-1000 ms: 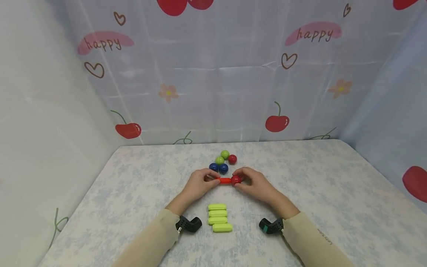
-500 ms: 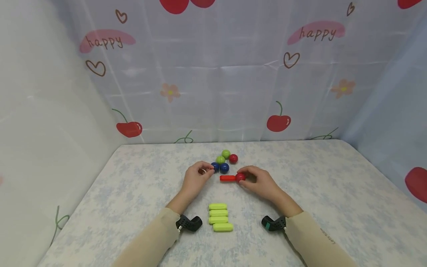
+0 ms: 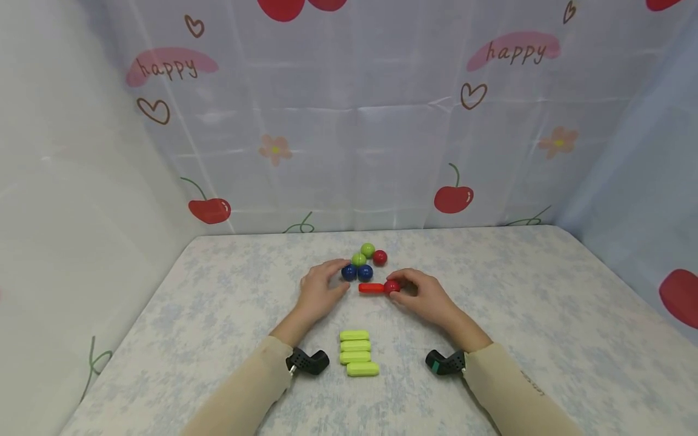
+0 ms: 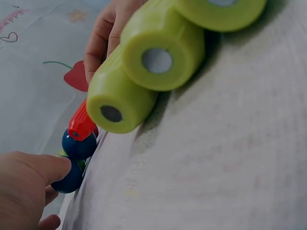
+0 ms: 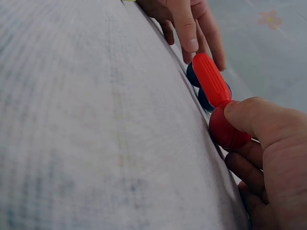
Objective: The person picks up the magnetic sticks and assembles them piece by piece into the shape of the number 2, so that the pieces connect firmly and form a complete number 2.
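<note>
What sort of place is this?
Perhaps a curtained-off play or filming booth: a white, blue-mottled tabletop, a pale hanging sheet printed with cherries, and a glossy red toy-like ball in the right hand.

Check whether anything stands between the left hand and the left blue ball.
Nothing visible does: the left hand is spread open beside the left blue ball, and the right blue ball sits on the far side.

In the right wrist view, the red rod (image 5: 211, 79) partly hides two blue balls (image 5: 205, 99)
</note>
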`<action>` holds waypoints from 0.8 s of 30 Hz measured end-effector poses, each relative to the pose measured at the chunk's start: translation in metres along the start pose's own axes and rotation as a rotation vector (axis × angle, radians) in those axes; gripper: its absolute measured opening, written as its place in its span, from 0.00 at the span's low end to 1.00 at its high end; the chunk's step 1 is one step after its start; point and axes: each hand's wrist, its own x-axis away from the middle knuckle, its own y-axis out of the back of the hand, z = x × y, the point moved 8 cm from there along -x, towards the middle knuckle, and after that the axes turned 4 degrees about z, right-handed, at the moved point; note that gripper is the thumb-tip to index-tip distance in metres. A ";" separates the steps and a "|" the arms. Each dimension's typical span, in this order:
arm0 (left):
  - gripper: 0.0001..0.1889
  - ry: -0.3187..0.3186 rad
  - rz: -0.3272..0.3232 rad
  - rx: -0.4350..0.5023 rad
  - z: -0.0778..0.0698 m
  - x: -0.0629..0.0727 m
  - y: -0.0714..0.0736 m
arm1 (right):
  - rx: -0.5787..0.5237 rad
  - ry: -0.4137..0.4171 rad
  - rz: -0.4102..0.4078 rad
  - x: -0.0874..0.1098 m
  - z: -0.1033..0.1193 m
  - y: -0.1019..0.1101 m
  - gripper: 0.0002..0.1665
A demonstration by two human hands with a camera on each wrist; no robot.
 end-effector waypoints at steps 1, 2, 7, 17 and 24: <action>0.25 0.001 0.006 -0.006 0.000 0.000 -0.001 | -0.001 -0.003 -0.001 0.000 0.000 0.000 0.20; 0.25 0.005 0.006 -0.003 0.000 0.000 -0.001 | -0.006 -0.006 -0.002 0.000 0.000 0.001 0.20; 0.18 0.033 -0.037 0.069 0.000 0.000 0.003 | 0.003 -0.011 0.003 0.000 -0.001 0.000 0.20; 0.13 0.074 -0.080 0.128 0.002 0.002 0.007 | 0.004 -0.012 -0.003 0.000 -0.001 0.000 0.20; 0.14 0.100 -0.051 0.114 0.003 0.001 0.004 | 0.009 -0.022 -0.005 0.000 -0.001 0.000 0.20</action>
